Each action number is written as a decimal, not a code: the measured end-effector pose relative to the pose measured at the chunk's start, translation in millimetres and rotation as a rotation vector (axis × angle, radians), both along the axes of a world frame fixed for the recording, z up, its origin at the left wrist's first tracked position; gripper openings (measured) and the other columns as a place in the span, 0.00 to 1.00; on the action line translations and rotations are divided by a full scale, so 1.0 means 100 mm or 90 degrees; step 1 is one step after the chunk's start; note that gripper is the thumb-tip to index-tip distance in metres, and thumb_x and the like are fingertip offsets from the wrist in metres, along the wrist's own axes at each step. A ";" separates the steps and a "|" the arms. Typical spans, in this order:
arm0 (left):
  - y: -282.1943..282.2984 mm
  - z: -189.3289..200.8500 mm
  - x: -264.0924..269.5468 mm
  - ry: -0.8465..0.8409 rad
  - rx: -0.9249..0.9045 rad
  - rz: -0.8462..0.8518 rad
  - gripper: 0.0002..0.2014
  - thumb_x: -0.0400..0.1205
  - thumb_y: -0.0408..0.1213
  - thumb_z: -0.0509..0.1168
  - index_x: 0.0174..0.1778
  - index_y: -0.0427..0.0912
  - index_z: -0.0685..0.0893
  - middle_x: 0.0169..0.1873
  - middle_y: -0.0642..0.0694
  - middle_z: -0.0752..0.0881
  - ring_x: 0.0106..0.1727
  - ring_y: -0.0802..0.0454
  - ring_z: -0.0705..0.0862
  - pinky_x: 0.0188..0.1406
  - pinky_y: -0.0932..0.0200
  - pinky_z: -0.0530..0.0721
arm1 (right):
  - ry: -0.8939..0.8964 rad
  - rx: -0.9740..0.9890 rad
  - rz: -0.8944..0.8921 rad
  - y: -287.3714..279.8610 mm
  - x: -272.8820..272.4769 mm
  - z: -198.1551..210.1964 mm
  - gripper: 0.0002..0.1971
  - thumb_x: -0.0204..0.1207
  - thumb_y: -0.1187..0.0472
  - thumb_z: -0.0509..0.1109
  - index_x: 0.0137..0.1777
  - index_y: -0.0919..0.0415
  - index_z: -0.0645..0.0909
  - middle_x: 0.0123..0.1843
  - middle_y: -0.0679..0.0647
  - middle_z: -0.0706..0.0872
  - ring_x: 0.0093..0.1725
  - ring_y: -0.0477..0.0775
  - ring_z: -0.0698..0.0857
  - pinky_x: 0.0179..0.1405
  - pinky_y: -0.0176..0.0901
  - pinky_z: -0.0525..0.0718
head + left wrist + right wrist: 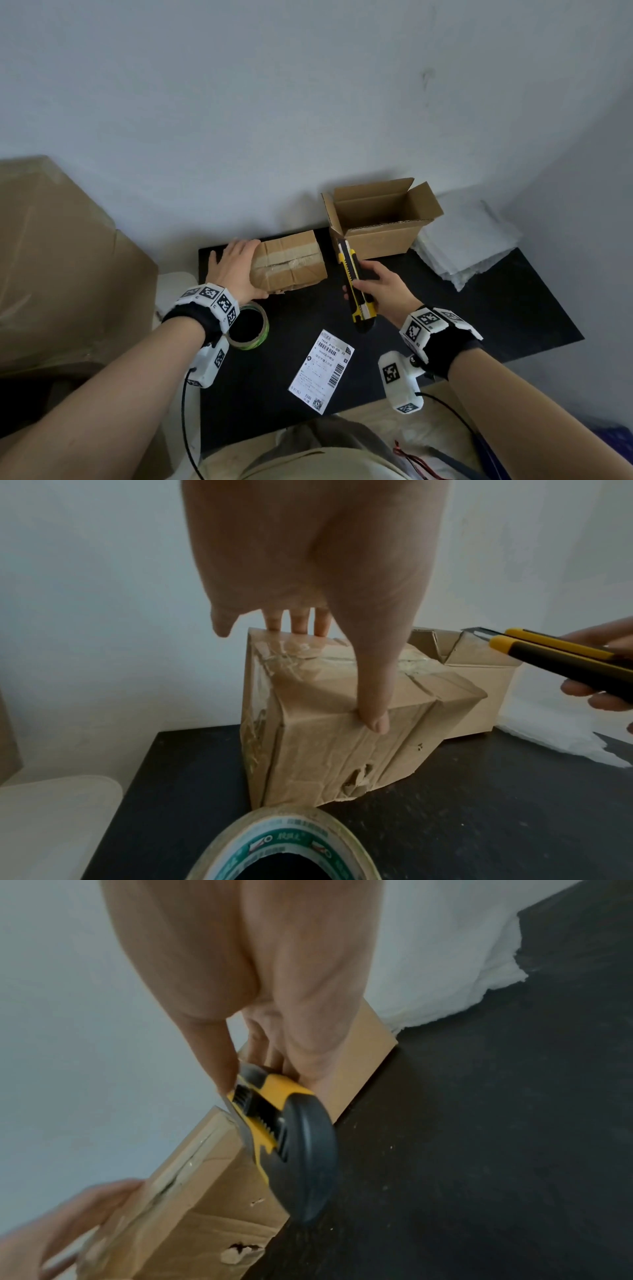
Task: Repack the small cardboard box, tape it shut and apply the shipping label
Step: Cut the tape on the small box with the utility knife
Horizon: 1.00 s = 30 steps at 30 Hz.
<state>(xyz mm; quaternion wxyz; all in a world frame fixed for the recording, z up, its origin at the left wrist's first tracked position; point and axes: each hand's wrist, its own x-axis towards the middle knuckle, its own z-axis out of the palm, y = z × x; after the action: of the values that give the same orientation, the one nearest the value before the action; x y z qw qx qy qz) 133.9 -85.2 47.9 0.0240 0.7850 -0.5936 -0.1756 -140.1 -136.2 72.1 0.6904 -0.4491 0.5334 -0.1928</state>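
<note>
Unsealing step, I'd say: left hand grips taped box on tabletop, right hand clutches knife just beside it; next, blade must meet tape seam squarely.

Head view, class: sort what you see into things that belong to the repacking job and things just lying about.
Job:
taped box, held by left hand
knife, in right hand's grip
open box
tape roll
label

Lying about:
white sheets
big carton
</note>
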 end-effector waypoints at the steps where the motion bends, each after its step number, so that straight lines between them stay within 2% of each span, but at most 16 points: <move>1: -0.01 0.01 0.00 -0.003 -0.006 -0.012 0.53 0.60 0.52 0.81 0.78 0.47 0.60 0.76 0.45 0.66 0.79 0.45 0.60 0.79 0.38 0.56 | 0.039 -0.039 0.041 -0.01 -0.01 -0.01 0.21 0.78 0.71 0.66 0.68 0.52 0.71 0.54 0.61 0.87 0.52 0.55 0.88 0.48 0.51 0.87; 4: 0.00 0.03 0.01 -0.005 -0.029 -0.038 0.52 0.58 0.51 0.82 0.76 0.45 0.64 0.72 0.45 0.71 0.74 0.46 0.68 0.77 0.45 0.63 | 0.162 -0.180 0.138 -0.02 -0.03 -0.01 0.24 0.77 0.70 0.68 0.70 0.53 0.73 0.51 0.48 0.83 0.55 0.48 0.83 0.48 0.40 0.83; 6: 0.02 0.06 0.01 -0.007 -0.040 -0.050 0.52 0.58 0.51 0.83 0.75 0.44 0.64 0.72 0.46 0.72 0.73 0.46 0.69 0.76 0.48 0.64 | 0.197 -0.240 0.161 -0.05 -0.02 0.00 0.25 0.77 0.70 0.68 0.72 0.54 0.73 0.50 0.46 0.80 0.57 0.49 0.81 0.53 0.39 0.80; 9: 0.04 0.08 0.00 -0.001 -0.050 -0.052 0.52 0.58 0.50 0.83 0.76 0.44 0.65 0.72 0.46 0.72 0.73 0.46 0.68 0.76 0.49 0.64 | 0.232 -0.264 0.176 -0.10 0.02 0.01 0.26 0.78 0.70 0.67 0.74 0.50 0.71 0.52 0.50 0.80 0.54 0.49 0.82 0.57 0.46 0.83; 13: 0.06 0.06 0.01 0.008 -0.060 -0.053 0.52 0.57 0.50 0.83 0.75 0.44 0.65 0.73 0.46 0.72 0.75 0.46 0.67 0.77 0.47 0.63 | 0.273 -0.292 0.214 -0.16 0.05 -0.02 0.25 0.78 0.69 0.67 0.73 0.49 0.72 0.59 0.54 0.81 0.59 0.50 0.81 0.64 0.49 0.81; 21: 0.09 0.04 0.01 0.016 -0.067 -0.054 0.52 0.57 0.51 0.83 0.76 0.45 0.65 0.73 0.47 0.72 0.75 0.47 0.67 0.78 0.48 0.61 | 0.276 -0.278 0.218 -0.17 0.03 -0.03 0.25 0.79 0.70 0.65 0.73 0.49 0.72 0.61 0.55 0.82 0.61 0.50 0.81 0.63 0.44 0.79; 24: 0.08 0.06 0.01 0.021 -0.067 -0.050 0.52 0.57 0.50 0.83 0.76 0.44 0.66 0.73 0.47 0.71 0.76 0.47 0.67 0.79 0.48 0.60 | 0.286 -0.281 0.220 -0.17 0.06 -0.04 0.26 0.79 0.70 0.65 0.74 0.48 0.72 0.64 0.56 0.81 0.66 0.52 0.79 0.67 0.47 0.78; 30: 0.09 0.06 0.00 0.041 -0.067 -0.040 0.51 0.56 0.49 0.83 0.75 0.45 0.66 0.72 0.47 0.72 0.75 0.47 0.67 0.79 0.48 0.59 | 0.321 -0.288 0.201 -0.19 0.06 -0.03 0.26 0.80 0.69 0.64 0.75 0.48 0.70 0.68 0.57 0.79 0.70 0.54 0.76 0.66 0.46 0.75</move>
<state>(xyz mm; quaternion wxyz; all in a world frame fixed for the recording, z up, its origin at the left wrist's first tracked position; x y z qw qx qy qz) 134.2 -76.1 54.3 0.0791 0.7576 -0.6252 -0.1698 -134.6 -155.5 69.5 0.4419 -0.7003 0.5548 -0.0805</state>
